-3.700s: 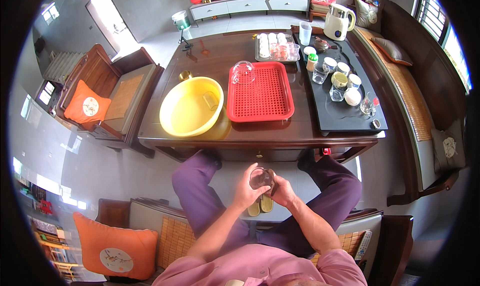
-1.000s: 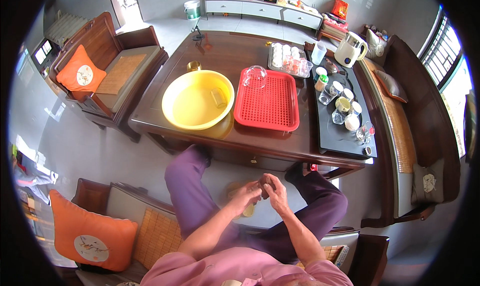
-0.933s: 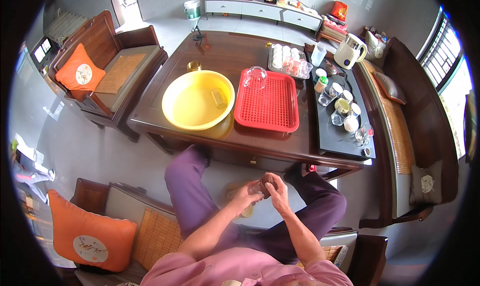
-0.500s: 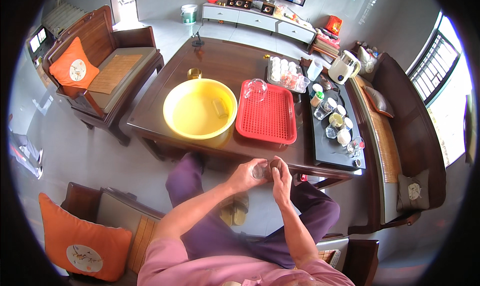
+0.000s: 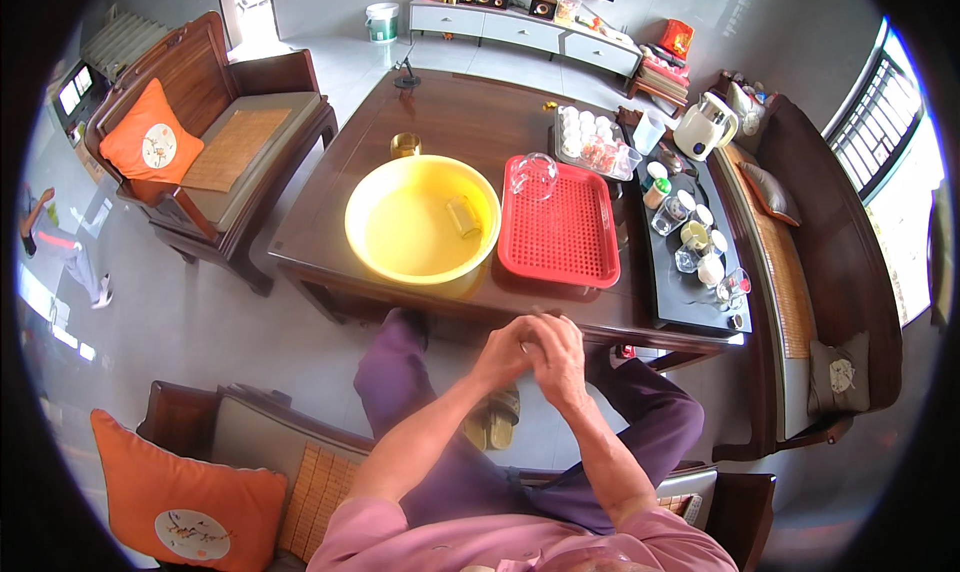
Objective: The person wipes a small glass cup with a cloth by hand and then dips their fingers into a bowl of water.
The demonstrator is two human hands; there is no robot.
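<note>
My left hand [image 5: 505, 352] and my right hand [image 5: 556, 357] are closed together in front of the table's near edge, above my lap. The small clear glass seen in my left hand half a second ago is now almost wholly hidden by my fingers. My right hand curls over it, and what lies in that palm is hidden. Beyond the hands stands a yellow basin [image 5: 375, 257] with a glass cup [image 5: 463, 217] lying in it. To its right is a red perforated tray [image 5: 560, 237] holding a clear glass cup [image 5: 533, 177] at its far left corner.
A black tea tray [image 5: 690, 307] with several cups and jars is at the right, an electric kettle [image 5: 704, 127] behind it. A box of small white cups [image 5: 590, 132] and a gold-coloured cup [image 5: 405, 146] stand farther back. Another person [image 5: 70, 252] shows at far left.
My right hand has moved over the glass in my left hand, so the glass no longer shows. The view has shifted a little, and the person at far left shows more.
</note>
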